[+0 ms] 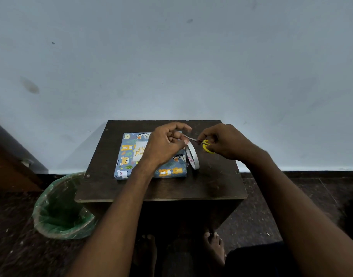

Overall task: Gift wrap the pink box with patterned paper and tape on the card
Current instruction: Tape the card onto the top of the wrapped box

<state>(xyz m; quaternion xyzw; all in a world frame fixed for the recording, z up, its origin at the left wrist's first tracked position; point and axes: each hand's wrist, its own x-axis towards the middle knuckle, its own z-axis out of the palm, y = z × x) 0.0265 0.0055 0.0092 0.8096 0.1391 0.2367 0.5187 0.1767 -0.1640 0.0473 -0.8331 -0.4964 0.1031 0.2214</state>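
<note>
1. A small dark brown wooden desk (215,182) stands against a pale blue-grey wall (171,56), on a dark speckled floor (271,212).
2. On the desk lies a flat rectangular box wrapped in blue paper with a pattern of bears and leaves (167,172). It is on the left half of the desktop, and no pink of the box shows.
3. A white card with golden writing (139,151) lies on top of the wrapped box, partly hidden behind the left wrist.
4. The left hand (163,145) is above the right part of the box. Its thumb and fingers (181,143) are pressed together in a pinch on what looks like the free end of the tape; the strip itself is too thin to see well.
5. A white roll of adhesive tape (192,156) stands on its edge just beside the right side of the box.
6. The right hand (225,142) holds small scissors with yellow handles (206,146), with the fingers closed around the handles. The metal blades point left, to the pinch of the left hand.
7. A round bin lined with a green plastic bag (59,208) stands on the floor, left of the desk.
</note>
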